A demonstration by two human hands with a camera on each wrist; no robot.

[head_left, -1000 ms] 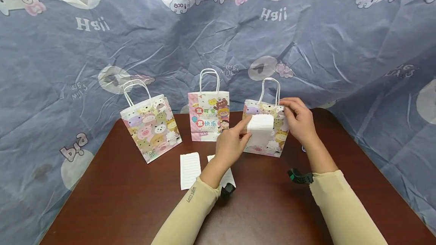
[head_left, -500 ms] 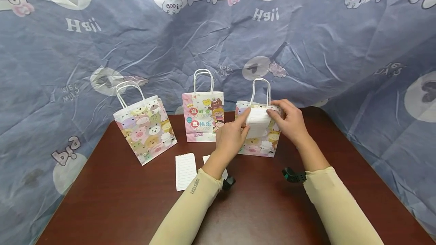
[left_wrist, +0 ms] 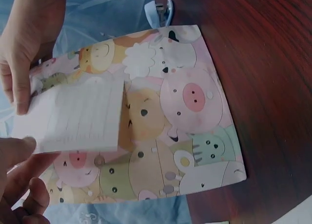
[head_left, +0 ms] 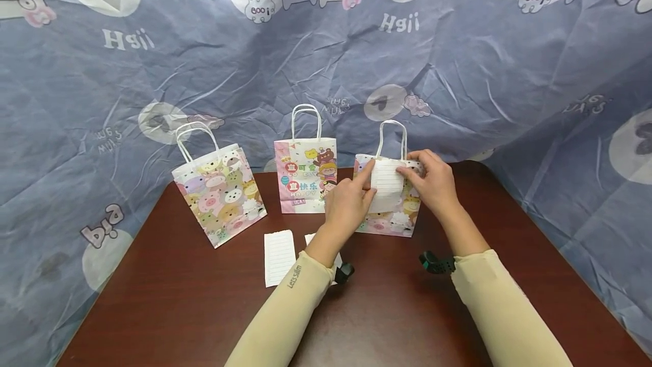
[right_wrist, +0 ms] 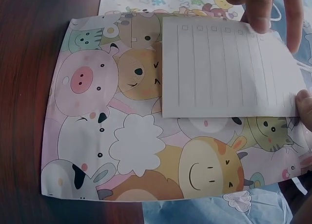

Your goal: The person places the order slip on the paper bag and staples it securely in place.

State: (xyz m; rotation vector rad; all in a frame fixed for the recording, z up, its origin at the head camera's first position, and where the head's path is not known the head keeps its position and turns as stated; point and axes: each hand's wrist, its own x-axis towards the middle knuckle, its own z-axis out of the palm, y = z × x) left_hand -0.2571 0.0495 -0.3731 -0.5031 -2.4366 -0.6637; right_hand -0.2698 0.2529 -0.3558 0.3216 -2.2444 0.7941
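In the head view, a lined sheet of paper (head_left: 386,186) lies flat against the front of the right-hand paper gift bag (head_left: 384,225), which is covered in cartoon animals. My left hand (head_left: 346,203) holds the sheet by its left edge, index finger up near the bag's rim and thumb lower down. At the top right corner my right hand (head_left: 433,180) pinches sheet and bag rim together, thumb in front. The right wrist view shows the sheet's lower edge (right_wrist: 168,68) with a row of small boxes beside its lines. The fingers behind the bag are hidden.
Two more gift bags stand to the left: a pink and white one (head_left: 305,177) and a leaning animal-print one (head_left: 221,197). A lined sheet (head_left: 279,256) lies on the brown table (head_left: 168,299); another (head_left: 309,238) is partly under my left forearm. A light blue stapler (left_wrist: 158,13) sits behind the bag.
The sheet's bent top now lies flat against the bag, near its rim. My right thumb has come from the bag's right edge onto the sheet's upper right corner.
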